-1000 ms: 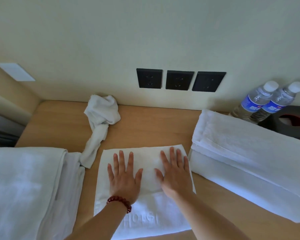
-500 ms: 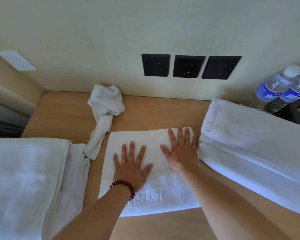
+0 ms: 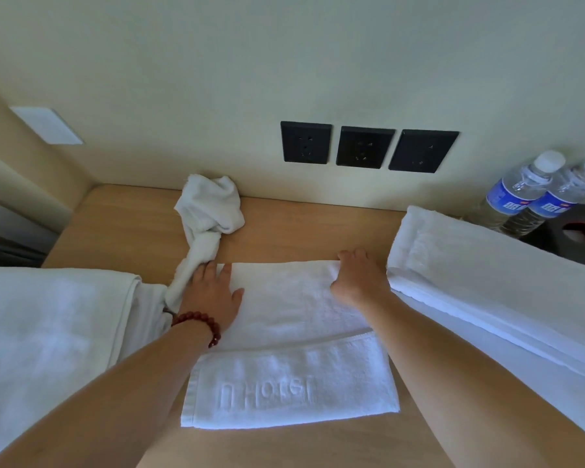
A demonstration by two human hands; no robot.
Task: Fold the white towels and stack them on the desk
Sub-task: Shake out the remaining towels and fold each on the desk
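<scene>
Both hands (image 3: 213,292) (image 3: 358,275) apparently grip towel's (image 3: 294,332) far corners.

Both bare forearms reach in from the near edge, angling toward the middle and away from the body. The left hand (image 3: 211,292) lies palm down, fingers straight and held close together pointing to the far side, thumb spread out to the right. A string of dark red beads (image 3: 200,324) circles the left wrist. The right hand (image 3: 358,275) sits a little farther out and well apart from the left, wrist bent, knuckles raised, fingers curled downward at the far end so their tips drop out of sight. Its thumb tucks in on the left side. The right forearm runs long and diagonal toward the near right corner.
</scene>
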